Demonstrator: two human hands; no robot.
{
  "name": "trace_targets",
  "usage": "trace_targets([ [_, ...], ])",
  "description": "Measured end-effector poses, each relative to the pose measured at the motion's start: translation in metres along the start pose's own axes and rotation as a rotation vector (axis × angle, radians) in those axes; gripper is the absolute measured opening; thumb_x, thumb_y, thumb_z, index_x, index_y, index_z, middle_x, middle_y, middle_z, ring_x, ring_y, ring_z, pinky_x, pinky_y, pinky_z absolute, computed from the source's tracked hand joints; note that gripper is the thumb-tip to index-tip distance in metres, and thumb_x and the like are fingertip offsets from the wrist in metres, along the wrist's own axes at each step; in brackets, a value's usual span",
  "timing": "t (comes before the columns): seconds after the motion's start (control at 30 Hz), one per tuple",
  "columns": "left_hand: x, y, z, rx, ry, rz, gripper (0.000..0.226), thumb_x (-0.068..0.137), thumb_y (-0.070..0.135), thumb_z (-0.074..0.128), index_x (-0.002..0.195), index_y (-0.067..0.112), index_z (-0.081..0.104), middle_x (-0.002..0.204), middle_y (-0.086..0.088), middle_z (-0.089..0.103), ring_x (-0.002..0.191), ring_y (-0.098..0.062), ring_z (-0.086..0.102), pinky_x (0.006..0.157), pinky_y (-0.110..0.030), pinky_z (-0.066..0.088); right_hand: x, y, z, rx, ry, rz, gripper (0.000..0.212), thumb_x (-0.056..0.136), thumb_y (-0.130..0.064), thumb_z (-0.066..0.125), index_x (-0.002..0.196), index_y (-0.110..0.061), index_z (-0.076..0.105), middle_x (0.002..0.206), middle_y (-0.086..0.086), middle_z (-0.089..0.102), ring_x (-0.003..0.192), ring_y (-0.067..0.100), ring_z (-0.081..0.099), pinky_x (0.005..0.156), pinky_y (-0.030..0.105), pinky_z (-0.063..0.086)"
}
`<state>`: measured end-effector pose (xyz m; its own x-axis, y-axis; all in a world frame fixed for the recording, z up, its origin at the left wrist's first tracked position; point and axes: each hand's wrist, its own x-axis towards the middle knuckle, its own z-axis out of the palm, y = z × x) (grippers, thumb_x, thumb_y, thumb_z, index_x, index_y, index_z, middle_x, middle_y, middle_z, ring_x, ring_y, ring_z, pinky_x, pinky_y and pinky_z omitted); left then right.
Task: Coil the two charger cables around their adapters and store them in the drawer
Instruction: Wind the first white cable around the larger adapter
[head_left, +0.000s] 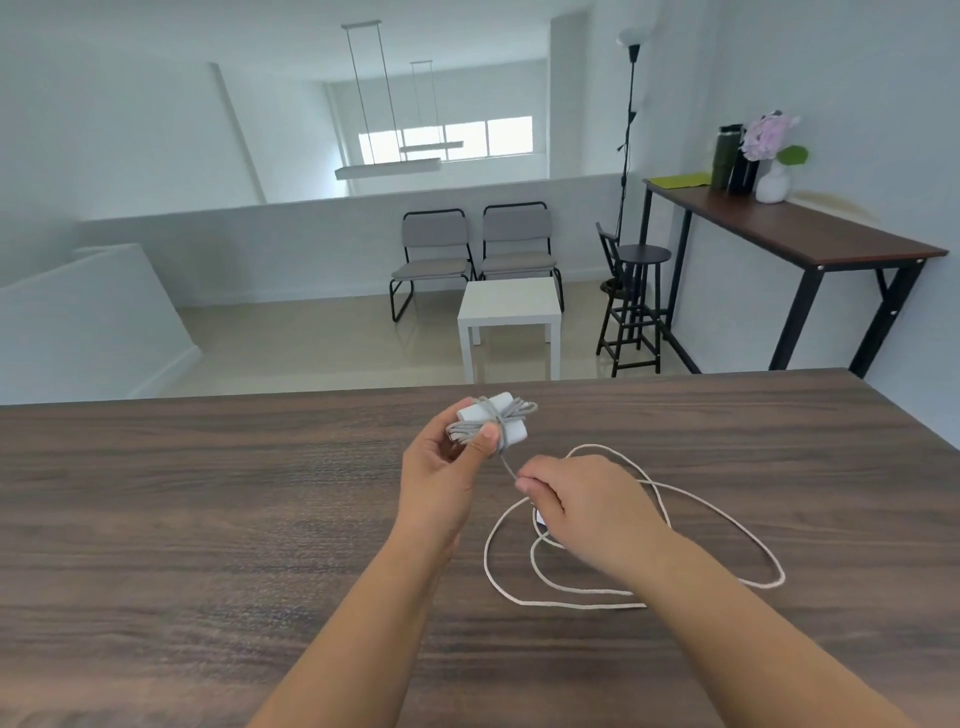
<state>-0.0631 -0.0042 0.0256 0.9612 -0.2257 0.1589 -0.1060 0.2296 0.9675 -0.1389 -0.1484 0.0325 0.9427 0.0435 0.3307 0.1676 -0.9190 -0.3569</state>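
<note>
My left hand (441, 467) holds a white adapter (493, 418) above the dark wooden table (208, 493), with a grey cable (470, 430) coiled and crossed around it. My thumb presses on the coil. A short free end of that grey cable runs down to my right hand (582, 499), which pinches it between thumb and fingers. Under and around my right hand a second white cable (737, 535) lies in loose loops on the table. A small white piece, perhaps its adapter (540, 518), peeks out beneath my right hand; most of it is hidden. No drawer is in view.
Beyond the table's far edge (467, 387) are a small white side table (509, 306), two grey chairs (478, 249), a black stool (636, 312) and a floor lamp. A high desk (789, 234) with bottles and a flower vase stands at the right wall.
</note>
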Motion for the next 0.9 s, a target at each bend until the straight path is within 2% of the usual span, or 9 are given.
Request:
trace_targets([
  [0.13, -0.009, -0.010, -0.011, 0.622, -0.044, 0.209, 0.048, 0.078, 0.025, 0.079, 0.121, 0.034, 0.060, 0.100, 0.016, 0.069, 0.087, 0.000, 0.065, 0.079, -0.014, 0.050, 0.009, 0.001, -0.028, -0.149, -0.122, -0.089, 0.027, 0.098, -0.040, 0.037, 0.099, -0.025, 0.060, 0.092, -0.001, 0.068, 0.088, 0.024, 0.059, 0.072, 0.037, 0.048],
  [0.27, -0.013, -0.009, -0.021, 0.686, -0.180, 0.199, 0.051, 0.077, 0.029, 0.080, 0.124, 0.033, 0.059, 0.104, 0.016, 0.068, 0.090, 0.001, 0.064, 0.079, -0.016, 0.050, 0.017, 0.013, -0.044, -0.187, -0.145, -0.116, 0.024, 0.097, -0.040, 0.040, 0.099, -0.028, 0.061, 0.091, -0.006, 0.069, 0.088, 0.019, 0.060, 0.074, 0.035, 0.050],
  [0.33, -0.013, -0.009, -0.024, 0.716, -0.254, 0.248, 0.052, 0.076, 0.028, 0.081, 0.124, 0.032, 0.061, 0.109, 0.014, 0.063, 0.094, -0.002, 0.062, 0.081, -0.019, 0.051, 0.021, 0.015, -0.045, -0.164, -0.126, -0.172, 0.022, 0.096, -0.040, 0.043, 0.098, -0.031, 0.063, 0.091, -0.010, 0.069, 0.088, 0.014, 0.061, 0.073, 0.033, 0.049],
  [0.43, -0.015, -0.007, -0.026, 0.692, -0.319, 0.253, 0.053, 0.072, 0.025, 0.084, 0.119, 0.035, 0.064, 0.106, 0.006, 0.054, 0.091, -0.006, 0.059, 0.081, -0.022, 0.051, 0.028, 0.017, -0.044, -0.082, -0.127, -0.264, 0.018, 0.094, -0.039, 0.050, 0.093, -0.032, 0.066, 0.088, -0.013, 0.070, 0.084, 0.010, 0.062, 0.071, 0.031, 0.049],
  [0.53, -0.018, -0.002, -0.030, 0.634, -0.349, 0.191, 0.056, 0.068, 0.022, 0.086, 0.119, 0.034, 0.067, 0.099, 0.004, 0.056, 0.085, -0.013, 0.060, 0.079, -0.025, 0.052, 0.031, 0.018, -0.041, 0.034, -0.150, -0.265, 0.012, 0.089, -0.039, 0.060, 0.088, -0.032, 0.069, 0.083, -0.014, 0.071, 0.077, 0.004, 0.061, 0.069, 0.029, 0.050],
  [0.63, -0.024, 0.005, -0.029, 0.523, -0.372, 0.110, 0.063, 0.065, 0.019, 0.089, 0.121, 0.034, 0.064, 0.103, 0.003, 0.060, 0.085, -0.016, 0.062, 0.079, -0.026, 0.053, 0.032, 0.021, -0.040, 0.393, -0.169, -0.134, 0.004, 0.084, -0.030, 0.071, 0.081, -0.027, 0.072, 0.075, -0.015, 0.071, 0.070, -0.002, 0.062, 0.067, 0.020, 0.047],
  [0.7, -0.029, 0.009, -0.027, 0.406, -0.397, 0.048, 0.068, 0.062, 0.017, 0.090, 0.121, 0.035, 0.061, 0.106, 0.001, 0.061, 0.086, -0.020, 0.063, 0.080, -0.032, 0.056, 0.032, 0.024, -0.038, 0.541, -0.192, -0.066, 0.004, 0.083, -0.025, 0.073, 0.079, -0.023, 0.072, 0.069, -0.017, 0.068, 0.064, -0.004, 0.059, 0.067, 0.015, 0.043],
  [0.8, -0.033, 0.013, -0.025, 0.265, -0.424, 0.023, 0.066, 0.058, 0.015, 0.090, 0.115, 0.030, 0.062, 0.107, -0.003, 0.062, 0.088, -0.024, 0.064, 0.081, -0.043, 0.056, 0.029, 0.025, -0.031, 0.694, -0.269, -0.007, 0.009, 0.085, -0.030, 0.067, 0.079, -0.024, 0.071, 0.066, -0.011, 0.065, 0.062, 0.001, 0.056, 0.064, 0.020, 0.045],
  [0.9, -0.034, 0.014, -0.021, 0.127, -0.403, 0.024, 0.054, 0.056, 0.014, 0.088, 0.106, 0.026, 0.070, 0.102, 0.001, 0.068, 0.091, -0.021, 0.063, 0.079, -0.034, 0.056, 0.019, 0.029, -0.018, 1.013, -0.317, 0.132, 0.017, 0.092, -0.025, 0.060, 0.079, -0.015, 0.067, 0.070, 0.004, 0.059, 0.060, 0.011, 0.050, 0.054, 0.020, 0.039],
])
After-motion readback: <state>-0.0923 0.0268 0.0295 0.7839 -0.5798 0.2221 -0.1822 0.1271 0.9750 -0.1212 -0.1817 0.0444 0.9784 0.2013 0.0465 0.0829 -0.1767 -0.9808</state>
